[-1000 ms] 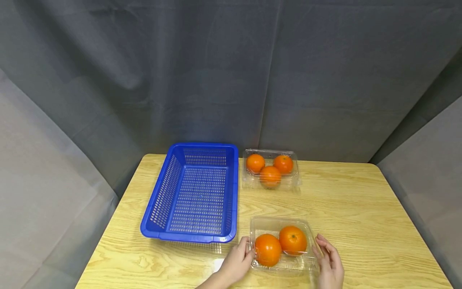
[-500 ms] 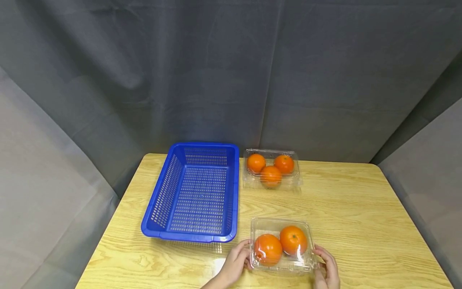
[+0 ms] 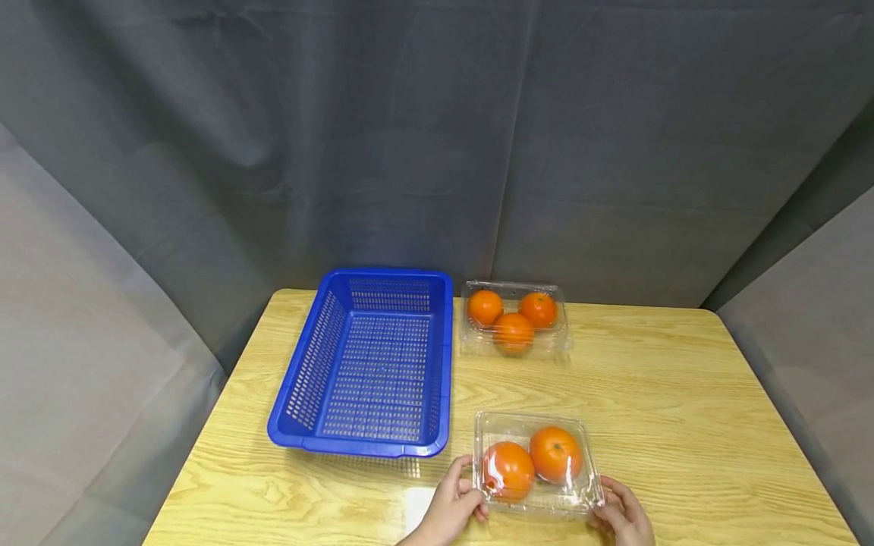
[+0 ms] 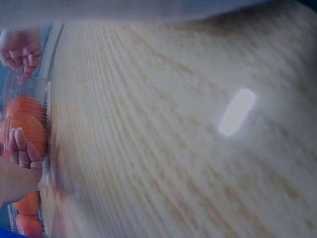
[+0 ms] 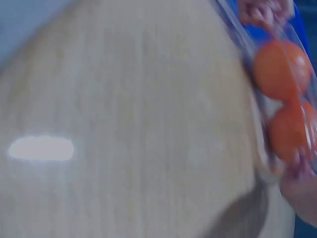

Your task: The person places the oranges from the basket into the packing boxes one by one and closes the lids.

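Observation:
A clear plastic clamshell box [image 3: 532, 502] with two oranges inside lies near the table's front, its lid down over the fruit. One orange [image 3: 508, 471] sits at the left, the other orange [image 3: 556, 454] at the right. My left hand [image 3: 449, 504] grips the box's front left corner, with the thumb near the rim and fingers low on the side. At the front right corner, my right hand [image 3: 623, 512] pinches the rim between thumb and fingers. Both hands also show in the left wrist view, the left hand [image 4: 22, 166] nearer and the right hand [image 4: 22, 48] beyond.
A blue perforated plastic basket [image 3: 444, 379] with nothing in it stands left of the box. Behind, a second clear clamshell [image 3: 471, 343] holds three oranges [image 3: 514, 334] near the table's back edge. Grey curtains hang behind and at both sides.
The lid, raised at the front a second ago, now lies down over the oranges. Both hands have shifted slightly toward the box's front corners. The basket and rear box stay put.

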Motion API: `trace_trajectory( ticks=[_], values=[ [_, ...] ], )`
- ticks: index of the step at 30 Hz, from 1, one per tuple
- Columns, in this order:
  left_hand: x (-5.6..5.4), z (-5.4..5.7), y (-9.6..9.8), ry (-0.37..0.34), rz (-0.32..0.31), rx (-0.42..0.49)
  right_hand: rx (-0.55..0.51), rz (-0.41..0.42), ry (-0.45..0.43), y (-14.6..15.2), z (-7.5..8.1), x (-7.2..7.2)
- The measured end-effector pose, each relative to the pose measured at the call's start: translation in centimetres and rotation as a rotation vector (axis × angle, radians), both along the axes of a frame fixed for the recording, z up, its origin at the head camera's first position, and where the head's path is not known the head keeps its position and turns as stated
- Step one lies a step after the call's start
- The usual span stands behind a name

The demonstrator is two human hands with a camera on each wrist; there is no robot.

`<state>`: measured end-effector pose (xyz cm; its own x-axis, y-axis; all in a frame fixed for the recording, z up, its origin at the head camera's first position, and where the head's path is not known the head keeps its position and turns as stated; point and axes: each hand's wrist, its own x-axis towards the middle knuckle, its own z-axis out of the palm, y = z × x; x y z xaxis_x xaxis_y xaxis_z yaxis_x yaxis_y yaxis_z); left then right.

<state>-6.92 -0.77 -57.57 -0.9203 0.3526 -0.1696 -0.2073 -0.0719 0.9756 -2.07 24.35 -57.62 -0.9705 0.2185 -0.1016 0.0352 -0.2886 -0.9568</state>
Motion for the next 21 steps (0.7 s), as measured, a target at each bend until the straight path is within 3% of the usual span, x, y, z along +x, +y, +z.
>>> trace_trajectory(
  ticks=[4, 10, 16, 21],
  values=[
    [0.1, 0.1, 0.0, -0.023, -0.001, 0.038, -0.169, 0.219, -0.285, 1.9, 1.1, -0.2],
    [0.0, 0.0, 0.0, -0.023, 0.004, 0.055, -0.224, 0.409, -0.333, 3.2, 2.0, -0.6],
    [0.1, 0.0, 0.1, -0.01, 0.006, 0.038, -0.204, 0.415, -0.354, 3.3, 2.2, -0.6],
    [0.1, 0.3, 0.2, -0.02, 0.009, 0.046, -0.167, 0.357, -0.394, 3.1, 2.4, -0.6]
  ],
)
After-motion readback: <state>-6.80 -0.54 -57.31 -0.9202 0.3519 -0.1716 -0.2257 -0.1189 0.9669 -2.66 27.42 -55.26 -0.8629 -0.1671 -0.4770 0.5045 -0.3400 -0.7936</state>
